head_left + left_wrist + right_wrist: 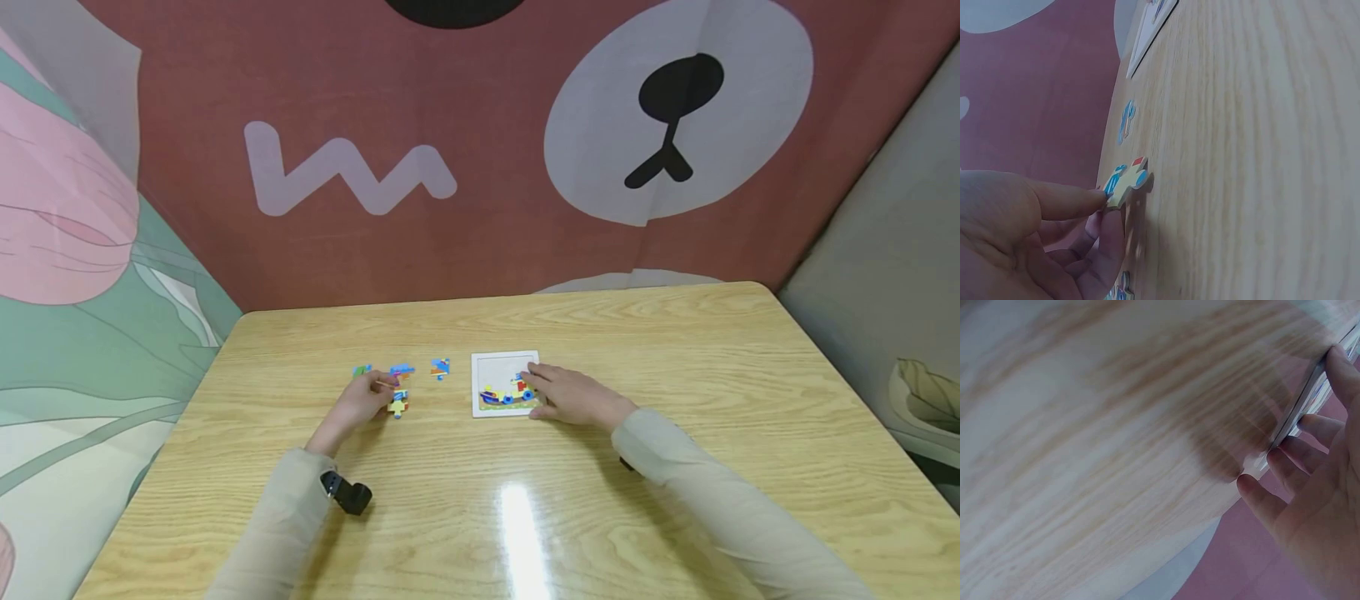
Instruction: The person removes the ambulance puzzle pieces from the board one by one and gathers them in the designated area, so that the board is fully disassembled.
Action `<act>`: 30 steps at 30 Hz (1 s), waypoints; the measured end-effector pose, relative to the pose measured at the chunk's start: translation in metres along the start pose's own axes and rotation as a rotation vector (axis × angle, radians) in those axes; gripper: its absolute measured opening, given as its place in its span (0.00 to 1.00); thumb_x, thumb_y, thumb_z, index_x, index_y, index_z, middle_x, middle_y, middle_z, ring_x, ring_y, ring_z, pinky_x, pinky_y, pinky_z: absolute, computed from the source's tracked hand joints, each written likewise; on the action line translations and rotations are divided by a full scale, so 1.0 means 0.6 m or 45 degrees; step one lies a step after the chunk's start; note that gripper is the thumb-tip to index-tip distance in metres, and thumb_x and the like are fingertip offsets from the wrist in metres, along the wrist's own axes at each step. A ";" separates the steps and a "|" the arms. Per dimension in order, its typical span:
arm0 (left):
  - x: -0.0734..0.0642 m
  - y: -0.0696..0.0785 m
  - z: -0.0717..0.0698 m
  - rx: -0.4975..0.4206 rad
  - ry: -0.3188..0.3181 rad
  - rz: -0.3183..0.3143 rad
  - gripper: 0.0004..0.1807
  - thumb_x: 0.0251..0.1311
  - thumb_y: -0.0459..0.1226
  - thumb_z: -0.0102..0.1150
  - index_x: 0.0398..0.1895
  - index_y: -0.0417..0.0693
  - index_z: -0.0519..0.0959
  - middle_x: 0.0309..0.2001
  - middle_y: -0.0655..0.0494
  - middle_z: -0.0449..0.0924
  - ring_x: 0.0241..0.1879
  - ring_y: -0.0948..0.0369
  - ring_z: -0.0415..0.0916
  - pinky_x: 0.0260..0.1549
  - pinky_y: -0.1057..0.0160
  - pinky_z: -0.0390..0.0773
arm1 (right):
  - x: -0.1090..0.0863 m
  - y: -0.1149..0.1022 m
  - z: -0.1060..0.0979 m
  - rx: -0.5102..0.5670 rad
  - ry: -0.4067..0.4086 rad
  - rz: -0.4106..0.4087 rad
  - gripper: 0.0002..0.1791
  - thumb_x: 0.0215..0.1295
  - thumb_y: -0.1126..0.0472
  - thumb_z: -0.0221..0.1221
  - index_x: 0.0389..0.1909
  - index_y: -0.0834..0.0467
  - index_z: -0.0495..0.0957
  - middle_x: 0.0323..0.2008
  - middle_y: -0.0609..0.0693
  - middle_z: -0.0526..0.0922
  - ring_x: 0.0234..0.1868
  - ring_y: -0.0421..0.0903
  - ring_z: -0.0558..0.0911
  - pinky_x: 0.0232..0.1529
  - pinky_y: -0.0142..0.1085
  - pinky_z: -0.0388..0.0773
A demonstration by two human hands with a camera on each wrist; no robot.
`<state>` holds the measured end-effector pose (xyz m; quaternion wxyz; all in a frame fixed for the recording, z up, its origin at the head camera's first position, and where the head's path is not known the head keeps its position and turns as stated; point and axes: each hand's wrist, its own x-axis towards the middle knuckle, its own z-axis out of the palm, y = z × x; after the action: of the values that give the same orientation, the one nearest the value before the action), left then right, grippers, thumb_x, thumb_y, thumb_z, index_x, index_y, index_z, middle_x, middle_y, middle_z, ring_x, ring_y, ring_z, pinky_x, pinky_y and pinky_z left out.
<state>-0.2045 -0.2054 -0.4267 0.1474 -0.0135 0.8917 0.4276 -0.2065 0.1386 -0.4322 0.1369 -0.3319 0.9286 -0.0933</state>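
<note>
One jigsaw piece (1126, 185), pale yellow with a blue-and-white patch, a blue knob and a red tip, sits tilted between the thumb and fingers of my left hand (363, 402), over the wooden table (435, 517) and left of the white puzzle tray (476, 387). My right hand (573, 396) rests at the tray's right edge, fingers extended. From my cameras, colourful fitted pieces (507, 398) fill the tray's near part.

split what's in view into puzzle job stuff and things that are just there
Puzzle job:
piece pinched by left hand
loose pieces
white tray, partly filled, touched by right hand

Just there:
bear-patterned backdrop
black wrist device
</note>
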 end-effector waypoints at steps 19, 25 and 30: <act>0.005 -0.004 0.005 0.100 0.041 -0.019 0.14 0.65 0.29 0.48 0.51 0.31 0.75 0.41 0.41 0.78 0.32 0.61 0.74 0.30 0.68 0.77 | -0.001 -0.001 -0.001 -0.006 -0.010 0.013 0.38 0.69 0.46 0.52 0.72 0.63 0.54 0.73 0.63 0.55 0.73 0.61 0.58 0.71 0.52 0.58; 0.007 -0.005 0.005 0.124 0.045 -0.025 0.13 0.66 0.29 0.47 0.50 0.32 0.75 0.41 0.42 0.78 0.33 0.62 0.74 0.30 0.68 0.77 | -0.002 -0.001 -0.002 0.007 -0.005 0.012 0.38 0.69 0.47 0.52 0.72 0.63 0.54 0.73 0.63 0.55 0.72 0.62 0.58 0.71 0.53 0.58; 0.006 -0.003 0.005 0.137 0.038 -0.014 0.13 0.66 0.30 0.47 0.50 0.32 0.75 0.40 0.43 0.78 0.31 0.62 0.73 0.29 0.67 0.77 | -0.004 -0.002 -0.002 0.017 -0.003 0.021 0.38 0.68 0.46 0.53 0.72 0.62 0.54 0.73 0.63 0.55 0.73 0.61 0.58 0.71 0.52 0.58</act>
<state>-0.2069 -0.2041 -0.4310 0.1372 -0.0168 0.9155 0.3779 -0.2046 0.1391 -0.4302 0.1411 -0.3234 0.9305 -0.0979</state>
